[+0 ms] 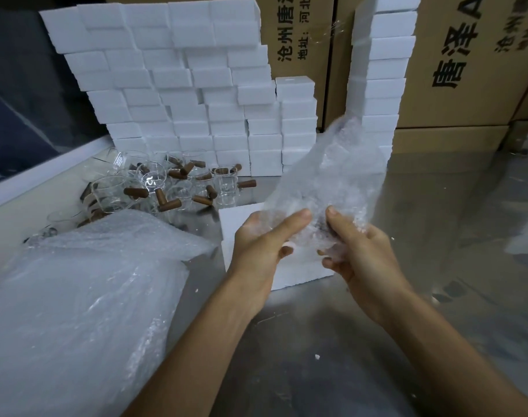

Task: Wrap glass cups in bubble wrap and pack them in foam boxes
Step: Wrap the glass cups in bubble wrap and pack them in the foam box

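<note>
At the desk's near-left corner we see a heap of bubble wrap. Behind it, toward the far-left edge, glass cups with brown handles lie jumbled before the stacked foam boxes. Mid-desk, one foam box sits under our hands. Our left hand curls round the lower end of a bubble-wrap sheet; the right hand grips it too, sheet rising upward. Something dark shows inside it; a cup, we cannot tell. Cartons line the far-right edge.
</note>
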`<state>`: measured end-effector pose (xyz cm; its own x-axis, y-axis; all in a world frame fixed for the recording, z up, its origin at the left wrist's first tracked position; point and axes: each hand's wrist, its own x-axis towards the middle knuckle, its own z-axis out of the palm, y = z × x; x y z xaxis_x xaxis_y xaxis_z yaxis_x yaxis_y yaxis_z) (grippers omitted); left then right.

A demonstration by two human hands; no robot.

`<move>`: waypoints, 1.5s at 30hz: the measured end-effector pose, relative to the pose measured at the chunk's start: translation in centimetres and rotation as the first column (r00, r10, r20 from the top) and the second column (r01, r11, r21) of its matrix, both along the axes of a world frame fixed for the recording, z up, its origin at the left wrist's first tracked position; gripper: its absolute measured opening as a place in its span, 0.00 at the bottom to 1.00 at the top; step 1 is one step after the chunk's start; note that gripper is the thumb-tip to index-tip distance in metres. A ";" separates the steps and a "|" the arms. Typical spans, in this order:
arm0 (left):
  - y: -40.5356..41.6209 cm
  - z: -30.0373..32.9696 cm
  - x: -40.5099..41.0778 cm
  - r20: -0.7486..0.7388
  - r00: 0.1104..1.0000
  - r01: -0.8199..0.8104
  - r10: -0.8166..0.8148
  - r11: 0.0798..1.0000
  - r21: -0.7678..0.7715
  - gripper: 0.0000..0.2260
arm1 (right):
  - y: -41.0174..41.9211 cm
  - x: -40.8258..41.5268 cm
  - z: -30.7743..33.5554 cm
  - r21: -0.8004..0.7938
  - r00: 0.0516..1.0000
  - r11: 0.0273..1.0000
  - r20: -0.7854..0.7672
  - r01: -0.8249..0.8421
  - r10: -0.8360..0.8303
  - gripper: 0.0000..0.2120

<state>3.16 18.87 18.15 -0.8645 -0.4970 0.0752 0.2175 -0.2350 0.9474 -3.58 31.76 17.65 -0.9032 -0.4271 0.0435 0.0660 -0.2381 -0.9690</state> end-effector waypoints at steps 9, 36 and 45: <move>0.0 0.3 0.2 0.175 0.974 0.163 -0.142 0.980 -0.111 0.32 | -0.1 -0.2 -0.3 -0.030 0.924 0.975 -0.315 0.220 -0.218 0.16; -0.6 1.6 0.7 0.200 0.973 0.108 -0.113 0.994 0.035 0.30 | -0.6 0.6 -0.7 -0.053 0.925 0.985 -0.338 0.164 -0.172 0.16; -1.3 1.2 0.4 0.162 0.969 -0.191 0.185 0.981 0.024 0.14 | -0.7 1.2 -0.4 0.051 0.969 0.993 -0.231 0.107 -0.093 0.16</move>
<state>3.56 17.53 19.33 -0.7548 -0.6513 -0.0782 0.1089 -0.2420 0.9641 -2.35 31.10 17.20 -0.9107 -0.3438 0.2291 -0.1794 -0.1704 -0.9689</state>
